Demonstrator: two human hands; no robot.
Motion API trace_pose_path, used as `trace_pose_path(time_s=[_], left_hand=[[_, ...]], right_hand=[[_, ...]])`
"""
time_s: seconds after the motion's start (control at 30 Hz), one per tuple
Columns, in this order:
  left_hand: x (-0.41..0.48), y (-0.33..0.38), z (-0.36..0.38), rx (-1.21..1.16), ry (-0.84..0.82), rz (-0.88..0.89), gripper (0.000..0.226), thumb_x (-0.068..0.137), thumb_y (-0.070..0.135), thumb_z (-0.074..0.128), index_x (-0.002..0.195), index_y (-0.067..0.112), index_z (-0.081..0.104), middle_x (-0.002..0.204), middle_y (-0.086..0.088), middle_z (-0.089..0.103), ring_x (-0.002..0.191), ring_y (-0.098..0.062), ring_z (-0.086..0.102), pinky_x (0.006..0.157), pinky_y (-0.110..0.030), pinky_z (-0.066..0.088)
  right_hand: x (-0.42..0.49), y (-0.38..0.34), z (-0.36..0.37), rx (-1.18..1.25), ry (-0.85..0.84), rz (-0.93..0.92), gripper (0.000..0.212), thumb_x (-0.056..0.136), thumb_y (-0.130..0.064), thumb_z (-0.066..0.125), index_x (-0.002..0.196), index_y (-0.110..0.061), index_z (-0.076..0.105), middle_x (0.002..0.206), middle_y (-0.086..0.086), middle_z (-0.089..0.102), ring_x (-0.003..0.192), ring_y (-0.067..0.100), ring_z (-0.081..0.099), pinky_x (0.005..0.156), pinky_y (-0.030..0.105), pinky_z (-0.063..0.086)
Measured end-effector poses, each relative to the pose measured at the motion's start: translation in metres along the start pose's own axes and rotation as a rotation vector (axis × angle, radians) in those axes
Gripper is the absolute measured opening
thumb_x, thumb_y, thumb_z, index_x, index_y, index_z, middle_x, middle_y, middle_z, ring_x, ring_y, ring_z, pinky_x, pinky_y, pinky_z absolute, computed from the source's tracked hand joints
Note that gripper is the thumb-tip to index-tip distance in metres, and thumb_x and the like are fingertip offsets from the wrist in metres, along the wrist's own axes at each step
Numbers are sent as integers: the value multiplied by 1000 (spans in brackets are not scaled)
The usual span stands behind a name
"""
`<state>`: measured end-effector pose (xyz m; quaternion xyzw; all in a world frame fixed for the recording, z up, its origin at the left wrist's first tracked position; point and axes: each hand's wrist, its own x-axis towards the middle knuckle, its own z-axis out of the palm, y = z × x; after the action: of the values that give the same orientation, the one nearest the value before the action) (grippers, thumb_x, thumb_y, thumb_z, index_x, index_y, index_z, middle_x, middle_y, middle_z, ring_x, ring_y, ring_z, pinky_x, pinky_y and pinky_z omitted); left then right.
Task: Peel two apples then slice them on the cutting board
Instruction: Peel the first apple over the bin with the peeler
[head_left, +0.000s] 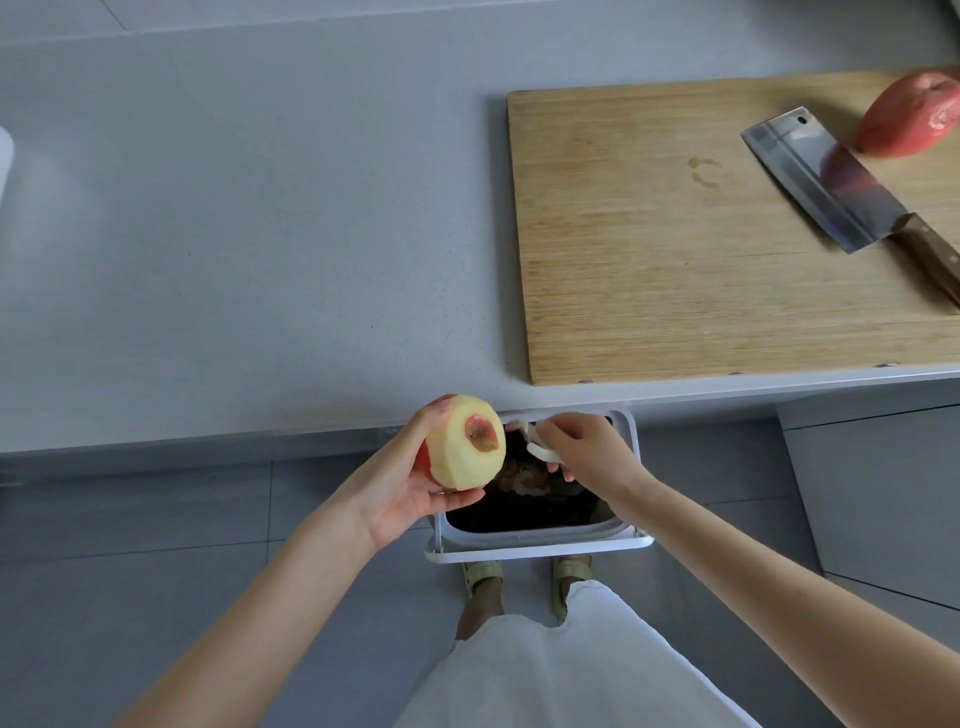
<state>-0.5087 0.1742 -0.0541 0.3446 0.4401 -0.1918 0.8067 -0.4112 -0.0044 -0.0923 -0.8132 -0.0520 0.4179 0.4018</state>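
Pale yellow flesh faces you on the half-peeled red apple (467, 441). Your left hand (405, 488) cups it from the side, thumb on the top edge and fingers (454, 500) curled beneath. That grip leaves the bare flesh clear of your hold, and the unpeeled red skin sits back toward your palm. A small patch of skin rings the hollow at the apple's end, which is turned toward your right hand (592, 447). That hand is curled down over a small white plastic peeler (543, 451), gripped low in the fingers and just beside the apple without touching it. The blade is too blurred to read, and there may be a scrap of peel at the fingertips.

Both hands hang directly above the white-rimmed waste bin (540, 546) with its dark liner, where peelings already lie, so I judge you hold the work there to let the skin drop straight in.

Further out, on the grey stone countertop (260, 234), the pale bamboo cutting board (649, 260) sits well apart from your hands. A broad steel cleaver (821, 176) with a brown wooden handle lies flat on it. The whole red apple (909, 114) waits unpeeled at the board's far right corner, close by the blade, so slicing looks some way off
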Motion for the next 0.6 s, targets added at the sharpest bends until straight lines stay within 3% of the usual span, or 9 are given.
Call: trace_pose_path(time_s=[0.1, 0.23, 0.4, 0.6], left_hand=[[-1, -1, 5, 25, 19, 15, 46, 70, 42, 64, 111, 24, 61, 117, -16, 58, 99, -32, 61, 82, -48, 54], [0, -5, 12, 89, 22, 48, 44, 76, 48, 58, 110, 21, 62, 105, -16, 67, 90, -28, 65, 75, -44, 56], [-2, -7, 12, 157, 17, 90, 55, 71, 53, 56, 116, 22, 61, 109, -17, 68, 90, -27, 66, 70, -41, 54], [-5, -12, 11, 125, -37, 42, 51, 71, 51, 57, 112, 21, 63, 104, -18, 67, 83, -29, 64, 68, -42, 53]], right_hand=[[-13, -11, 5, -95, 185, -280, 20, 95, -32, 51, 87, -19, 64, 52, -12, 49, 48, 6, 43, 52, 22, 35], [-16, -25, 13, -462, 506, -765, 25, 92, -30, 49, 82, -15, 68, 62, -8, 63, 55, 16, 56, 53, 32, 42], [-15, -30, 7, -623, 550, -854, 25, 90, -26, 50, 72, -15, 64, 56, -5, 58, 49, 20, 51, 50, 32, 39], [-14, -34, 2, -695, 500, -923, 29, 92, -25, 47, 70, -14, 61, 53, -4, 53, 48, 21, 46, 50, 31, 35]])
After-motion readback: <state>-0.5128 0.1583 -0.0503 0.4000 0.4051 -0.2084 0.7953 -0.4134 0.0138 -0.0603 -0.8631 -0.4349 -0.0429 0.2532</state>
